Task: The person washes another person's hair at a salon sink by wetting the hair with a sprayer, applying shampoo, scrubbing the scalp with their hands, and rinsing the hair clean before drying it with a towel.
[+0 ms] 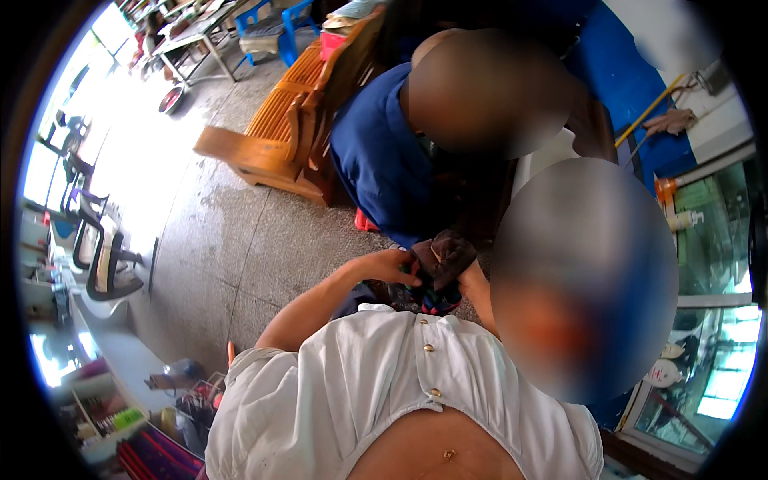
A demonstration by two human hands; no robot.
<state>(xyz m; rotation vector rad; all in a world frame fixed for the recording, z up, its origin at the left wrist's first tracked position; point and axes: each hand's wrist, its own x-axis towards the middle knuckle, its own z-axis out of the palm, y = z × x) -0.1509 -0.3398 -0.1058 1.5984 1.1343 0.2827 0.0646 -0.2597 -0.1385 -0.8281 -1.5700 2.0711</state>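
Note:
In front of my body, above my lap, is a dark brown piece of fabric [445, 256], bunched up, with a lighter tan strip on it. Its exact kind cannot be made out. My right hand [472, 280] grips it from the right side, with the fingers mostly hidden behind the folds. From the left, my left hand [390, 266] reaches in with bent fingers that close on the fabric's left edge. Beneath both hands lies dark patterned cloth [436, 304] with red and blue patches.
A person in a dark blue top [372, 152] bends close ahead of me. Behind them stands a slatted wooden bench [276, 132]. A second figure, mostly blurred, is close on my right beside a glass cabinet [708, 232]. An office chair [104, 256] and cluttered counter [112, 344] are left.

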